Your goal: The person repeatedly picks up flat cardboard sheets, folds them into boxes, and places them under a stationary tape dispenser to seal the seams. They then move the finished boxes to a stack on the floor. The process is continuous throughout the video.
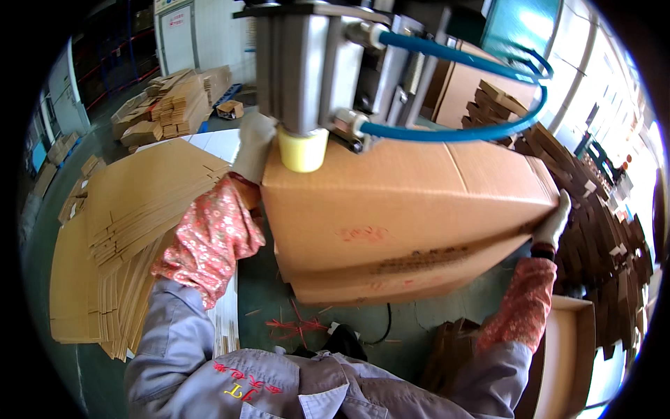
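Observation:
A large brown cardboard box [412, 209] spans the space in front of me, with printing on the side facing me. My left hand [254, 148], in a pale work glove, grips its left end; the fingers are partly hidden. At the far right corner, my gloved right hand [553, 222] holds the other end, its fingers along the edge. Over the box's left part hangs a metal machine head [293, 70]. A yellow cylindrical piece [303, 149] under that head overlaps the box's top in view; whether they touch I cannot tell.
Blue air hoses [460, 129] loop from the machine over the box. Flat cardboard sheets [139, 202] are stacked at my left. Dark-looking cardboard stacks [579, 209] stand on the right, near an open carton [565, 349]. Red strapping scraps [299, 325] lie on the floor.

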`<action>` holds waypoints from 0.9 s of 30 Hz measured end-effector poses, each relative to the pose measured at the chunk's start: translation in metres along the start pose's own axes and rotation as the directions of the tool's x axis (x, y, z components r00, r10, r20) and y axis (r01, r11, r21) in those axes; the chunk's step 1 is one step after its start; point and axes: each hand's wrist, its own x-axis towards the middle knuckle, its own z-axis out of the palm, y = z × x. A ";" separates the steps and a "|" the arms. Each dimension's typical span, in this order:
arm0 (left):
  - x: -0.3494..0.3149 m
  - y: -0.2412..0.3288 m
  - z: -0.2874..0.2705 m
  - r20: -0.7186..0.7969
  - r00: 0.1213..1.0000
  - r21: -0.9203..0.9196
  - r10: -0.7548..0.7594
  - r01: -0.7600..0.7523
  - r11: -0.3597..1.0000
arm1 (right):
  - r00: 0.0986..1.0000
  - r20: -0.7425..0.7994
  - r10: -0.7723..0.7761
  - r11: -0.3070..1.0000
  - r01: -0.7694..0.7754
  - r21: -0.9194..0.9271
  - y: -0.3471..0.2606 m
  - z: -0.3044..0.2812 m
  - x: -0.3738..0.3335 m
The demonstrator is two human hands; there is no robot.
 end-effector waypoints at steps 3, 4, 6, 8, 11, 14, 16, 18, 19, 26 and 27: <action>0.009 0.013 -0.006 -0.068 0.997 0.062 0.031 -0.026 0.998 | 0.995 0.074 0.060 0.997 -0.062 0.036 0.004 0.017 0.010; 0.013 0.014 -0.004 -0.076 0.996 0.080 0.038 -0.032 0.996 | 0.996 0.074 0.057 0.998 -0.059 0.032 0.007 0.016 0.014; 0.021 0.014 0.000 -0.096 0.994 0.129 0.046 -0.034 0.991 | 0.994 0.085 0.065 0.998 -0.067 0.021 0.008 0.019 0.015; 0.021 0.014 0.005 -0.102 0.994 0.166 0.044 -0.026 0.986 | 0.994 0.088 0.070 0.997 -0.071 0.010 0.007 0.021 0.013; 0.015 0.013 0.004 -0.104 0.994 0.205 0.020 0.002 0.979 | 0.995 0.070 0.068 0.998 -0.067 -0.011 0.015 0.019 0.020; 0.017 0.007 0.004 -0.108 0.994 0.235 0.008 0.018 0.972 | 0.998 0.029 0.063 0.998 -0.062 -0.026 0.013 0.012 0.023; 0.017 0.005 0.001 -0.117 0.993 0.257 0.002 0.028 0.966 | 0.997 0.022 0.067 0.997 -0.067 -0.031 0.008 0.012 0.018; 0.020 -0.003 -0.001 -0.136 0.991 0.271 0.009 0.028 0.962 | 0.997 0.023 0.075 0.997 -0.074 -0.037 0.000 0.013 0.014; 0.021 -0.009 -0.001 -0.149 0.989 0.278 0.012 0.030 0.960 | 0.997 0.027 0.078 0.996 -0.077 -0.040 -0.003 0.015 0.011; 0.011 0.031 0.015 0.028 0.992 0.113 -0.123 0.119 0.986 | 1.000 -0.005 0.014 0.997 -0.014 -0.071 -0.014 0.010 0.012; 0.009 0.035 0.009 0.028 0.991 0.103 -0.134 0.130 0.986 | 1.000 -0.011 0.011 0.997 -0.012 -0.070 -0.010 0.020 0.005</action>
